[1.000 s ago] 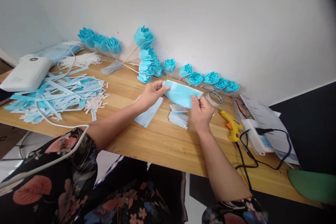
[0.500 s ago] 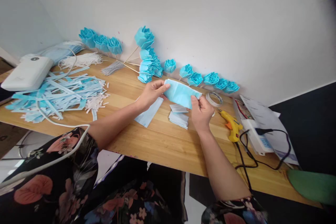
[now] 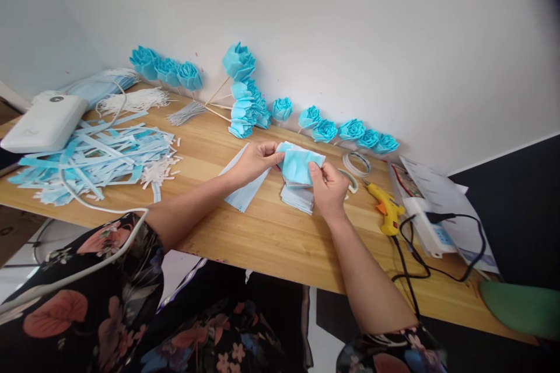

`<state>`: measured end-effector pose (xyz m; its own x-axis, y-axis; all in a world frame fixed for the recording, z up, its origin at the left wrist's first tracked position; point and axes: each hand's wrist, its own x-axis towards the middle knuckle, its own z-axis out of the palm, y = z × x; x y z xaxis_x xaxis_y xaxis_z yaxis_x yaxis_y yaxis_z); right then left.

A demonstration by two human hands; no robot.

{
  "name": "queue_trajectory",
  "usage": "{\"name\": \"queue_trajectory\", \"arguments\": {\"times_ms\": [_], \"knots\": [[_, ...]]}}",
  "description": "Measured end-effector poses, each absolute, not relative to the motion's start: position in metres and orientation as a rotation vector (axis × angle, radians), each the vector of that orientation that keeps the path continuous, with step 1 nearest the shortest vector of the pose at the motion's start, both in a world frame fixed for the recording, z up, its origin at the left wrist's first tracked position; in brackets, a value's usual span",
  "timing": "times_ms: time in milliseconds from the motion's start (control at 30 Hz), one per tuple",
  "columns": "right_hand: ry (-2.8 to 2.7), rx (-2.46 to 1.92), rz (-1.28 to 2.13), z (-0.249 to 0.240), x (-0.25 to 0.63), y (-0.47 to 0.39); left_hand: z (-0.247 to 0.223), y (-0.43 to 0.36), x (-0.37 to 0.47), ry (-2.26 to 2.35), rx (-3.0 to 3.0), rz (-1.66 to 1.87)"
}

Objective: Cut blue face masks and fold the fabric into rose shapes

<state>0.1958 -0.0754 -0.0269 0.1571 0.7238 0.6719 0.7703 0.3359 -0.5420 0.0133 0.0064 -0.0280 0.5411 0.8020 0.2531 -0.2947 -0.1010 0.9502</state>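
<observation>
Between my two hands is a light blue piece of mask fabric (image 3: pixel 298 166), partly doubled over, with white showing along its top edge. My left hand (image 3: pixel 257 164) pinches its left side, thumb on top. At its right side my right hand (image 3: pixel 329 185) closes thumb and fingers on the edge. Just below the held piece lies a small stack of cut pale blue fabric pieces (image 3: pixel 297 198), its upper part covered. A longer pale blue fabric sheet (image 3: pixel 245 189) lies on the table under my left wrist.
Blue fabric flowers (image 3: pixel 242 108) on sticks line the wall. Left are a heap of cut strips (image 3: pixel 100 157), white ear loops (image 3: pixel 131 100), grey wires (image 3: pixel 187 112) and a white power bank (image 3: pixel 46 122). Right are tape rolls (image 3: pixel 356 164), a yellow glue gun (image 3: pixel 385 208) and a power strip (image 3: pixel 429 230).
My hands have come closer together and slightly down. The fabric, stretched out wide before, is now shorter and partly doubled over.
</observation>
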Motion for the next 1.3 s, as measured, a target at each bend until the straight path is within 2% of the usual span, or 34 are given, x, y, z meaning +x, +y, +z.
{"name": "queue_trajectory", "arguments": {"times_ms": [200, 467, 1300], "knots": [[-1.606, -1.424, 0.0, -0.0271, 0.1947, -0.0769, -0.0255, 0.0036, 0.014, 0.469, 1.445, 0.963], [-1.404, -1.485, -0.126, -0.0259, 0.199, -0.074, -0.0256, 0.01, 0.0112, 0.544, 1.288, 1.127], [-1.453, -1.478, -0.077, -0.0264, 0.1964, -0.0755, -0.0269, 0.0074, 0.0133, 0.513, 1.339, 1.061]]}}
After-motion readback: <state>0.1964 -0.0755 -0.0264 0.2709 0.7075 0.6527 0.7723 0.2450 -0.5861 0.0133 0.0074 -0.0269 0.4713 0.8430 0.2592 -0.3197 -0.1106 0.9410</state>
